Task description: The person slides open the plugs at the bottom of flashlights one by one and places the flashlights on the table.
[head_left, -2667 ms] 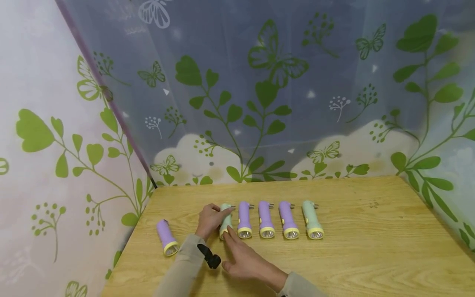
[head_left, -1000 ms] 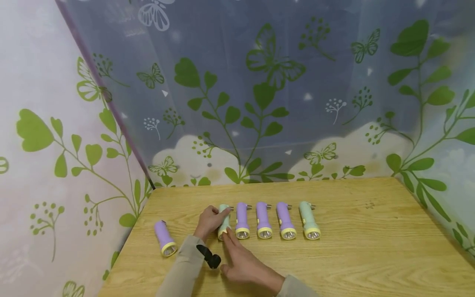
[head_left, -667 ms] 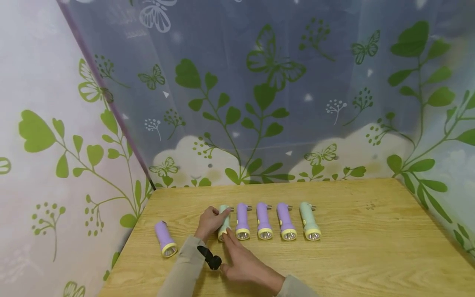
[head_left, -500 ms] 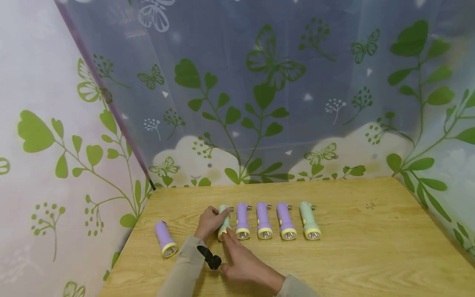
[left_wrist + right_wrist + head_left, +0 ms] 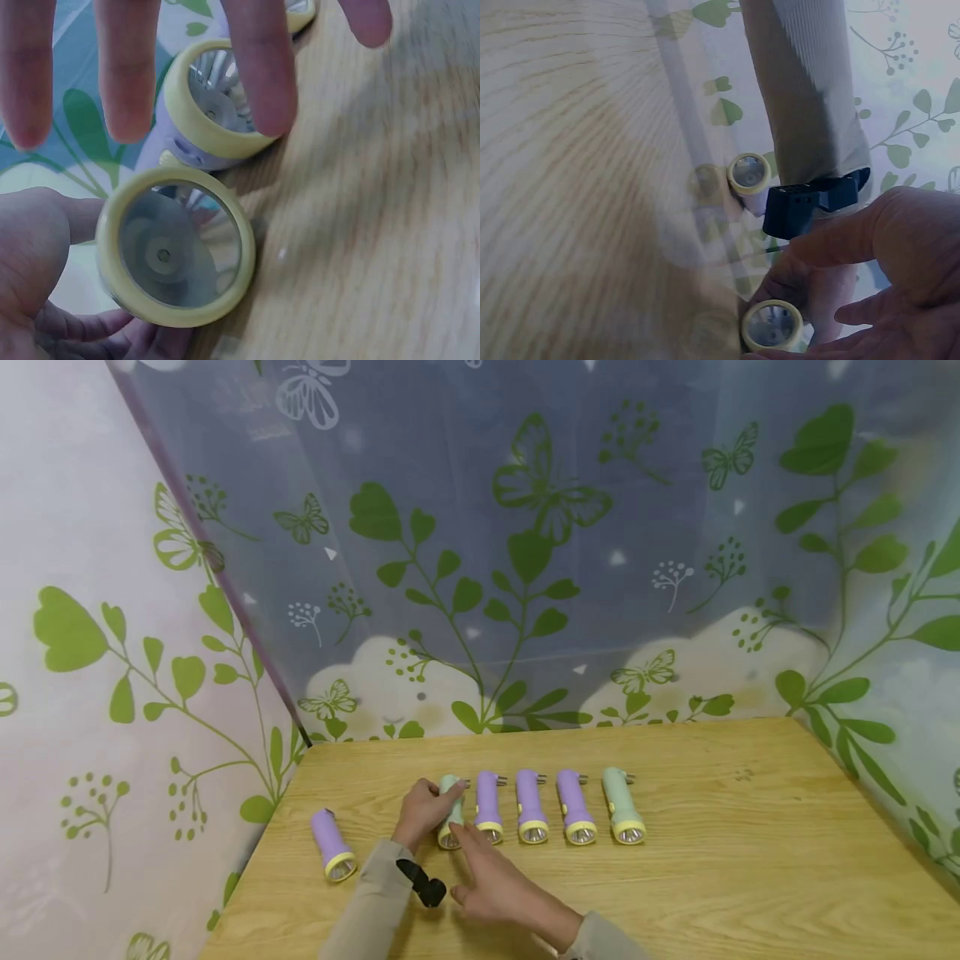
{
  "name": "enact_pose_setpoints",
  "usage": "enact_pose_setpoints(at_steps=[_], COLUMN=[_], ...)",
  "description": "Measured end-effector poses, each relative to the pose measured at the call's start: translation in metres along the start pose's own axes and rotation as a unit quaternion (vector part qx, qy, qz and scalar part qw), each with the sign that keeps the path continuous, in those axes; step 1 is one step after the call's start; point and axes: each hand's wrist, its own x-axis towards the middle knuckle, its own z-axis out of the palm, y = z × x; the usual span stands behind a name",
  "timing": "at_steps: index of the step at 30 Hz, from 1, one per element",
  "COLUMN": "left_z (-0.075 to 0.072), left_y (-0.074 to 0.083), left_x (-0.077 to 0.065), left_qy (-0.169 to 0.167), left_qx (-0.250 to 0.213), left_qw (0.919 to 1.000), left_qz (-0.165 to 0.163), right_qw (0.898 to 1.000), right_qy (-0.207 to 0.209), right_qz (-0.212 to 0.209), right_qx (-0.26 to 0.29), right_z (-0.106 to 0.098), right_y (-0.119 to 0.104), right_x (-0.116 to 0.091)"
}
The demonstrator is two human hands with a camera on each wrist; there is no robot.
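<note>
My left hand (image 5: 422,812) grips a mint-green flashlight (image 5: 455,812) from its left side, thumb across the body near the plug prongs. The flashlight lies on the table with its yellow-rimmed lens (image 5: 176,247) facing me. My right hand (image 5: 497,883) is just in front of that lens end, fingers extended; in the left wrist view its fingers (image 5: 259,82) hang above, apart from the lens rim. To the right, in one row, lie purple flashlights (image 5: 530,797) and a second mint-green flashlight (image 5: 622,802), lenses toward me, prongs pointing right.
A separate purple flashlight (image 5: 330,845) lies tilted at the left, beyond my left sleeve (image 5: 367,902). A black strap device (image 5: 423,885) sits on the left wrist. Behind the wooden table (image 5: 735,860) hangs a leaf-and-butterfly patterned curtain (image 5: 540,568).
My right hand has drawn back slightly from the lens end of the held flashlight, showing more of its rim. My left hand keeps its grip. The head view has shifted a little.
</note>
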Motion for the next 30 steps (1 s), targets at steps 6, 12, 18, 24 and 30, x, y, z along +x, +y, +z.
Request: enact_pose_setpoints(at_steps=[6, 12, 18, 24, 30], left_z=[-0.008, -0.019, -0.033, -0.050, -0.068], left_y=[0.005, 0.014, 0.019, 0.024, 0.025], left_x=[-0.003, -0.006, -0.009, -0.014, -0.020], left_qy=[-0.004, 0.004, 0.008, 0.032, 0.046], left_qx=[0.018, 0.061, 0.092, 0.137, 0.164], left_qw=[0.9998, 0.9981, 0.9954, 0.9879, 0.9823], left_qz=[-0.003, 0.003, 0.026, 0.064, 0.077], right_qw=[0.999, 0.998, 0.996, 0.994, 0.992], right_qy=[0.018, 0.051, 0.076, 0.093, 0.102], right_qz=[-0.027, -0.040, -0.040, -0.060, -0.065], right_qx=[0.007, 0.004, -0.002, -0.017, -0.027], right_z=[-0.019, -0.040, -0.053, -0.058, -0.061], right_y=[-0.007, -0.015, -0.019, -0.017, -0.016], right_x=[-0.003, -0.006, -0.012, -0.019, -0.022])
